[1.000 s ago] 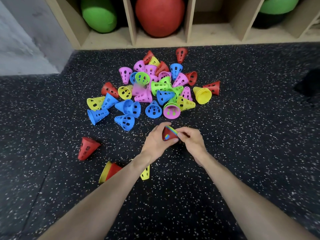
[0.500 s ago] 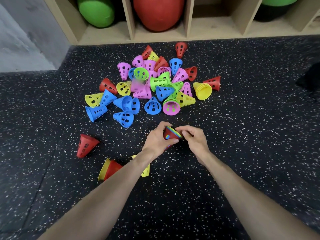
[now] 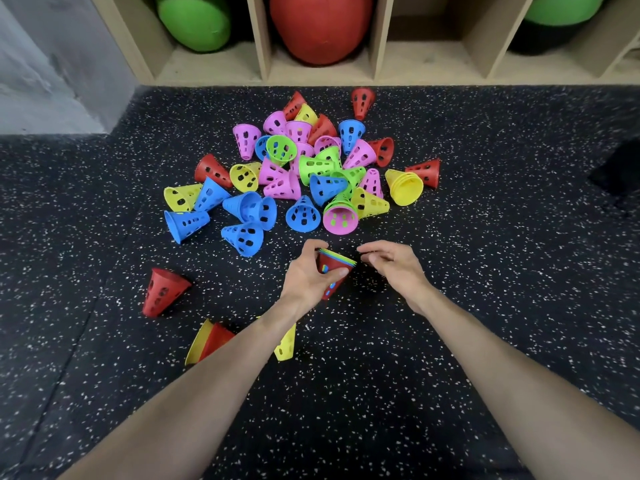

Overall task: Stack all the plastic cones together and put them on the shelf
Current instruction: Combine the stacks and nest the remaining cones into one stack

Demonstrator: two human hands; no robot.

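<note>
The nested stack of cones, red on the outside with yellow, green and blue rims showing at its mouth, sits in the left hand just on the near side of the loose pile of cones. Its long axis is tilted: the wide open end points up and away towards the pile, the narrow tip points down and back towards the person. The left hand's fingers and thumb are curled round the red outer wall, gripping it. The right hand hovers just beside the stack's rim, on the stack's right, fingers loosely bent and holding nothing; it looks just clear of the rim.

All of this is over a black speckled floor. Left of the stack a single red cone lies on its side, wide end towards the pile. Nearer the person than the stack, a red cone nested in a yellow one lies partly under the left forearm, and a yellow cone shows beside that forearm.

Beyond the pile stands the wooden shelf, with a green ball in one compartment, a red ball in the next, and another green ball farther right.
</note>
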